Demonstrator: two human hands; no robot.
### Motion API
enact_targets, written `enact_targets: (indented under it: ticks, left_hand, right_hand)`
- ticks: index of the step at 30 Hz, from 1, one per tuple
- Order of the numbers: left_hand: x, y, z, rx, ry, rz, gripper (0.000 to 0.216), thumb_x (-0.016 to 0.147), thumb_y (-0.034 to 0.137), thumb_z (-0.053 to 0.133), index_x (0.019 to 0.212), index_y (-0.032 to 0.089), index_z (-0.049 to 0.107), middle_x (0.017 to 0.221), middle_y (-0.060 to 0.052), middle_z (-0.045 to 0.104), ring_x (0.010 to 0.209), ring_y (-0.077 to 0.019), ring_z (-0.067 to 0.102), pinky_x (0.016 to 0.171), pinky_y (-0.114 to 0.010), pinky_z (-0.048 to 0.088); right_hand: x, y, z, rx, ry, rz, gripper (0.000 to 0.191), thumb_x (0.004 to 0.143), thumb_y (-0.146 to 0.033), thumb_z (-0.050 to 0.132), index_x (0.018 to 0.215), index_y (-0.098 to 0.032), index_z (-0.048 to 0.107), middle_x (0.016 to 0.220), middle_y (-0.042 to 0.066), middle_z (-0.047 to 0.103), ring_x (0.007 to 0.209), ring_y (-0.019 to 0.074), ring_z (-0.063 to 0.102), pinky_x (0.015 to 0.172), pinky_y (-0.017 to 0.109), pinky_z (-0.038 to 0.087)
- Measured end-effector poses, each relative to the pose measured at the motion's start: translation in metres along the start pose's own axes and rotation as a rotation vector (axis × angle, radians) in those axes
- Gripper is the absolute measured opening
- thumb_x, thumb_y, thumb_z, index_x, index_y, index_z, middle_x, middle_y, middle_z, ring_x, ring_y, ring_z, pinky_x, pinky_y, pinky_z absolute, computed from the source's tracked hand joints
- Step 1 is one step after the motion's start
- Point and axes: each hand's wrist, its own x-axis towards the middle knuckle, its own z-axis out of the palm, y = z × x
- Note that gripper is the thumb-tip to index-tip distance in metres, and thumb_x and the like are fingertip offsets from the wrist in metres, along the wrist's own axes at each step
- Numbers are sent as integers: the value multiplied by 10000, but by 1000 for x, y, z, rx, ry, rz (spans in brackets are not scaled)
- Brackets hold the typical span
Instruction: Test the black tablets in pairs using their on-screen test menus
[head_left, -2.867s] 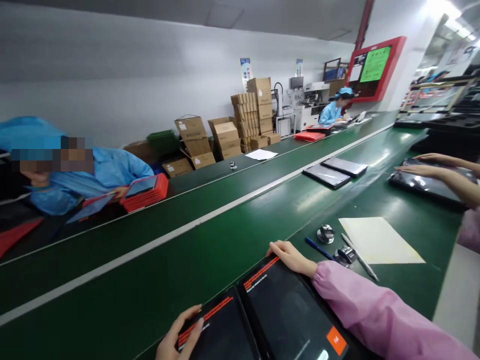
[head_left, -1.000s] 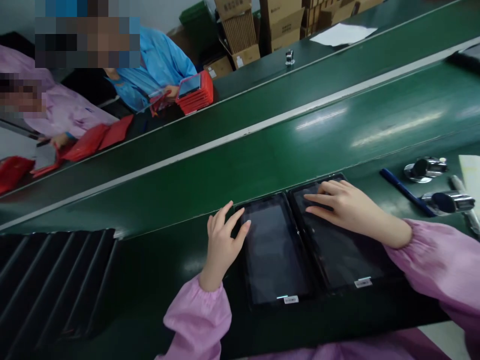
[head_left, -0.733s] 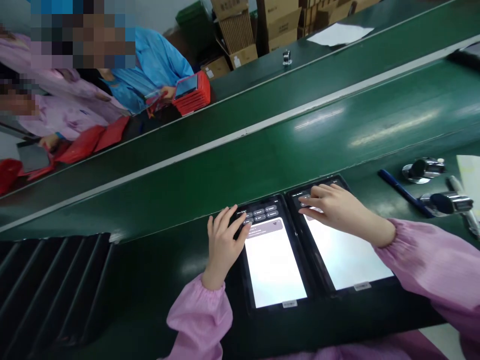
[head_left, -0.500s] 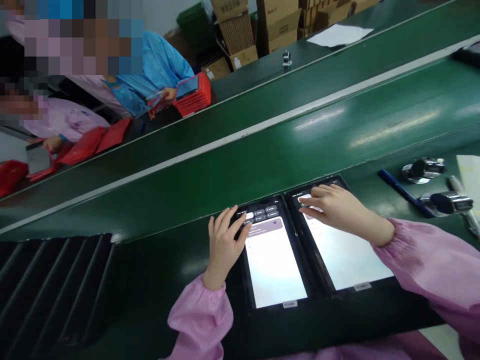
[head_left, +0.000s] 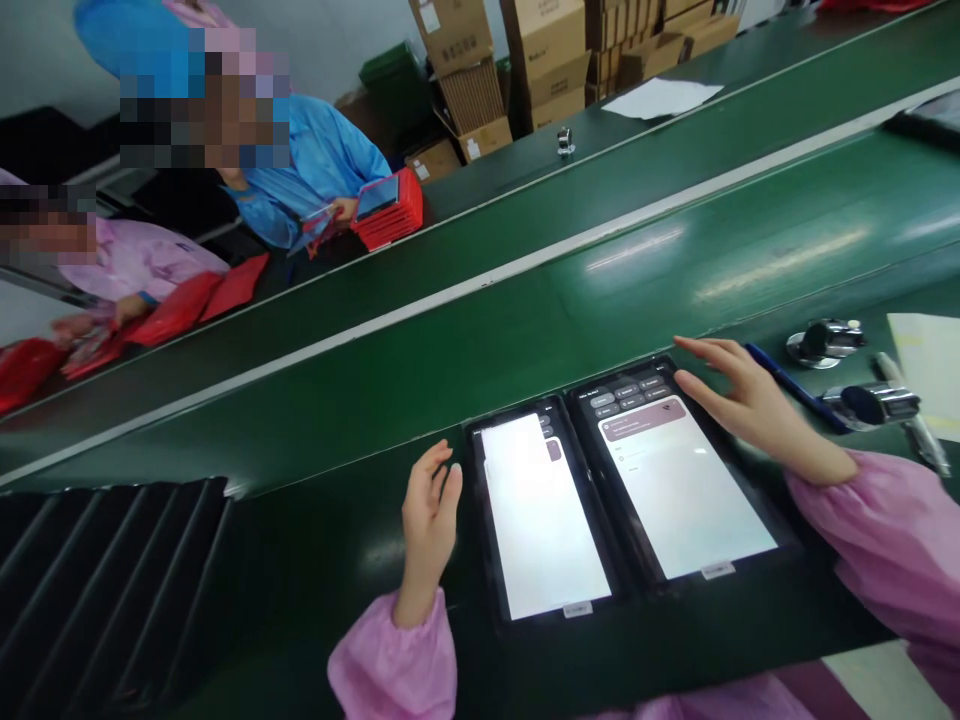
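Observation:
Two black-framed tablets lie side by side on the green bench, screens up and lit. On the left tablet [head_left: 551,530] a white area covers most of the display. The right tablet [head_left: 697,500] has dark buttons and a mauve banner near its top. My left hand [head_left: 431,510] hovers just left of the left tablet, holding nothing, fingers bent and a little apart. Beside the upper right corner of the right tablet is my right hand [head_left: 750,400], empty, with thumb and fingers spread. Whether it touches the tablet's edge I cannot tell.
Black ridged trays [head_left: 105,590] stand at the left. Shiny metal holders [head_left: 877,405], a blue pen [head_left: 795,385] and a white marker [head_left: 911,415] lie at the right. Across the green conveyor [head_left: 420,360], co-workers handle red sleeves beside a red-cased stack [head_left: 390,215]. Cardboard boxes [head_left: 547,60] stand behind.
My left hand has drawn off the left tablet to its left. My right hand has moved right, off the right tablet's buttons. The left screen's upper part has turned mostly white.

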Motion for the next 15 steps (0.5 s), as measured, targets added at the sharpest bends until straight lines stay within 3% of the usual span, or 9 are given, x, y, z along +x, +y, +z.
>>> enact_targets:
  ticks: [3,6,9,15]
  left_hand:
    - [18,-2,18,-93,-22,-88,421,887,573,757,1173,267,712,1326,-102,706,1306,-285,656,1136,-436,521]
    - [34,-5,38,-181,-5,-101,398,923,562,703,1194,271,699,1329,-94,699,1327,-279,645,1161,-451,503]
    - [37,-10,50,-246,29,-76,419,894,564,708,1178,258,687,1355,-100,687,1352,-296,629,1191,-481,475]
    - [30,-16,49,-248,-13,-32,472,811,501,796,1202,257,692,1432,-106,666,1428,-330,572,1250,-497,407]
  right_hand:
    - [11,15,10,279,-19,226,625,807,-694,788,1308,-325,732,1355,80,726,1297,345,656,1100,517,545]
    - [15,21,22,372,14,249,594,859,-725,712,1297,-323,721,1364,61,734,1333,315,651,1150,504,523]
    - [9,21,24,438,41,269,557,837,-691,754,1238,-304,746,1354,60,743,1331,315,655,1169,511,507]
    - [2,22,16,503,-6,312,482,790,-542,837,1209,-313,771,1355,40,747,1341,306,649,1184,507,491]
